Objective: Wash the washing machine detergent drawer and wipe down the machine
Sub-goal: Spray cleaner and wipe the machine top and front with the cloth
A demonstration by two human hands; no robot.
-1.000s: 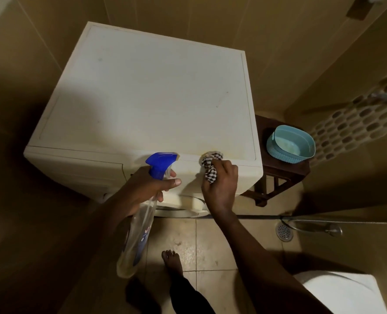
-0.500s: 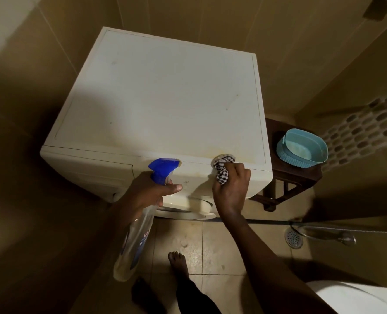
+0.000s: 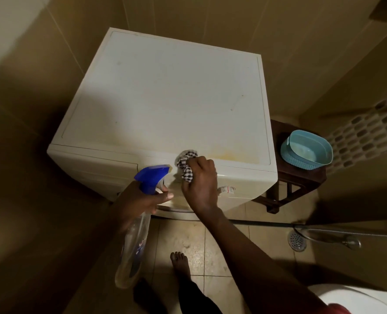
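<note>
A white front-loading washing machine [image 3: 165, 100] stands in a tiled corner, with yellowish stains along its front top edge. My right hand [image 3: 201, 184] grips a bunched black-and-white checked cloth [image 3: 185, 165] and presses it against the machine's upper front panel, just left of a round dial [image 3: 226, 190]. My left hand [image 3: 140, 200] holds a clear spray bottle [image 3: 133, 252] by its neck; the blue trigger head [image 3: 151, 177] sits close to the panel, and the bottle body hangs down. The detergent drawer's front at the panel's left is dim.
A dark wooden stool [image 3: 299, 177] stands right of the machine with a light blue plastic basin [image 3: 307, 151] on it. A floor drain [image 3: 296, 241] and a shower hose [image 3: 337, 237] lie at the right. My bare foot [image 3: 181, 264] stands on the tiled floor. A white fixture [image 3: 358, 300] fills the bottom right.
My right hand has slid the cloth to the left along the front panel, uncovering the dial. The left hand keeps the bottle beside it. The camera has shifted.
</note>
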